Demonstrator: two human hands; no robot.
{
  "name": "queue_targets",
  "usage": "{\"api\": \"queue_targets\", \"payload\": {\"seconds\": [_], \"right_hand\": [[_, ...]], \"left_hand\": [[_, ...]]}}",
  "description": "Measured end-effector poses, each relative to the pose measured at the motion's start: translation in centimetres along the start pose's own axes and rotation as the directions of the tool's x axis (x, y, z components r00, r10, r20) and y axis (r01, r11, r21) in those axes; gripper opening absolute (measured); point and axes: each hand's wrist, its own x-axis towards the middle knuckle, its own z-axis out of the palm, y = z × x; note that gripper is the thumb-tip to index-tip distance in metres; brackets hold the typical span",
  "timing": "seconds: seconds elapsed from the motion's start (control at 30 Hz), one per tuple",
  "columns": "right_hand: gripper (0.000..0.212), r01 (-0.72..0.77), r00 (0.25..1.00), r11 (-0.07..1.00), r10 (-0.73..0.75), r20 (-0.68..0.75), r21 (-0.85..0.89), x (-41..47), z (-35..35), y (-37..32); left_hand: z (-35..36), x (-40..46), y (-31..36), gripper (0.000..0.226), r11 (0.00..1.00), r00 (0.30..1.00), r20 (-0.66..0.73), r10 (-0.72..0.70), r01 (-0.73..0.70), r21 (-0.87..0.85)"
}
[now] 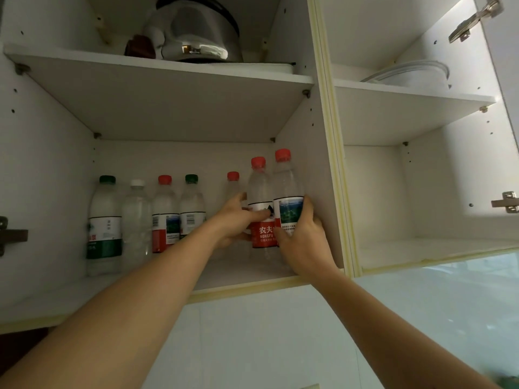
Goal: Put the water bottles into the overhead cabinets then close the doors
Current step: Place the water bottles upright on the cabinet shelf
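Grip, left hand: we see our left hand (pixel 238 220) wrapped round the red-labelled bottle (pixel 261 209), thumb across the front of its label, fingers curled behind it.
Grip, right hand: our right hand (pixel 302 237) clasps the landscape-labelled bottle (pixel 288 197) from the right, fingers curled round the lower label.
Held bottles: we note that both stand upright and touch side by side, red caps up, at the right end of the lower shelf (pixel 238 270) in the left cabinet; the right one stands just beside the cabinet's side wall.
Partly hidden bottle: we make out a third red-capped bottle (pixel 233 183) behind our left hand, only its cap and shoulder showing.
Row at left: from the left we count a green-capped bottle (pixel 104 220), a white-capped bottle (pixel 136 220), a red-capped bottle (pixel 165 214) and a second green-capped bottle (pixel 192 206), all upright and close together.
Upper shelf, left cabinet: we see a shiny metal kettle (pixel 202 37) with a dark brown object (pixel 140 47) beside it.
Right cabinet: we see its upper shelf carrying a white basin-like object (pixel 412 75), which we cannot identify further.
Doors: we see the right cabinet's door (pixel 502 108) standing open, with metal hinges on its inner face.
Arms: we reach both bare forearms up from below, the left crossing in front of the shelf edge.
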Motion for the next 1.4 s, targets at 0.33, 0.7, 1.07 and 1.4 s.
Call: {"api": "queue_targets", "payload": {"seconds": [0.33,0.7,1.07,1.4], "right_hand": [[0.069,-0.028,0.969,0.997,0.008,0.247,0.079,0.4,1.1,-2.1],[0.061,-0.013,0.846,0.995,-0.039,0.531,0.094,0.0,9.2,-8.4],[0.063,0.031,0.767,0.982,-0.143,0.625,0.186,0.3,14.5,-11.0],[0.044,0.337,0.909,0.942,-0.327,0.256,0.009,4.5,8.7,-8.6]], "left_hand": [[-6.1,-4.3,0.6,0.055,0.994,0.994,-0.105,-0.007,0.019,0.111],[-14.5,-10.2,0.6,0.073,0.969,0.921,-0.389,0.03,0.069,0.237],[-17.8,-11.0,-2.0,0.064,0.909,0.795,-0.562,0.23,0.03,0.415],[-12.9,-8.9,1.0,0.078,0.416,0.576,-0.315,0.754,-0.048,0.908]]}}
